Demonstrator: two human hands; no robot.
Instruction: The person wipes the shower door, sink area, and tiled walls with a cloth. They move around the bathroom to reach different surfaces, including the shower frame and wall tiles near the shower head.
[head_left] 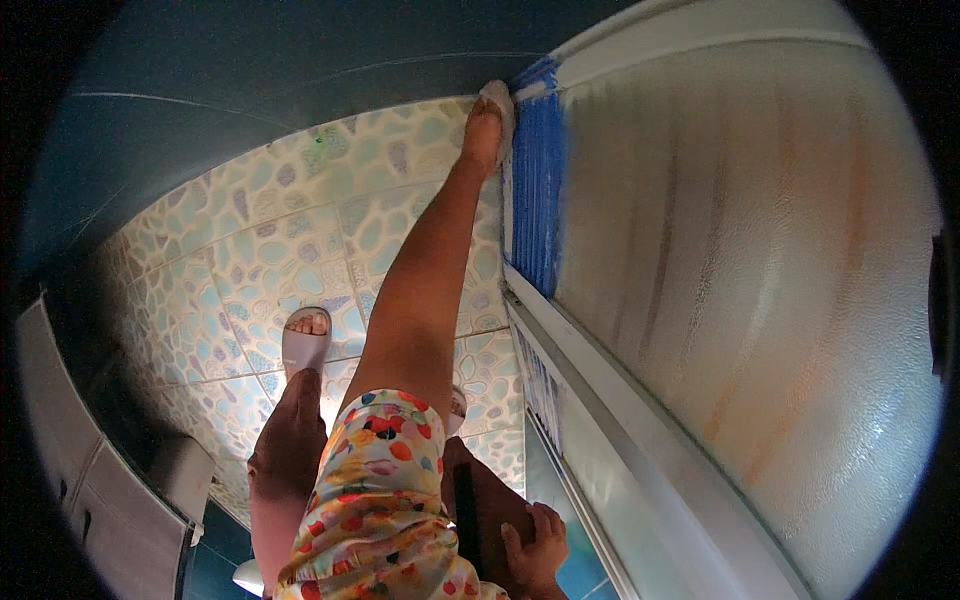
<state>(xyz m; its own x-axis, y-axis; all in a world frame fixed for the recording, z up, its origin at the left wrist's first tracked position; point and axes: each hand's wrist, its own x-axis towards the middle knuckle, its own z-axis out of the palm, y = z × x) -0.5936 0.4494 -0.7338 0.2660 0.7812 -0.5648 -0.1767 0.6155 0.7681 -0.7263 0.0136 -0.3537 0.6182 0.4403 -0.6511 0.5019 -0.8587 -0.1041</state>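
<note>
My left arm, in a short sleeve (385, 480) with a colourful pattern, stretches far forward to the corner by the door frame. There my left hand (484, 128) is closed on a crumpled whitish thing (497, 94), too small to name surely. It presses beside a streaky blue strip (537, 190) at the edge of a frosted panel (740, 230). Down at the lower right, my right hand (538, 545) rests against my right leg, fingers somewhat spread, holding nothing visible.
Pebble-patterned tiles (290, 240) cover the floor under my feet in pale slippers (305, 350). A dark wall (300, 60) closes off the far side. White frame rails (600, 390) run along the right. Grey cabinet-like panels (125, 500) stand at the lower left.
</note>
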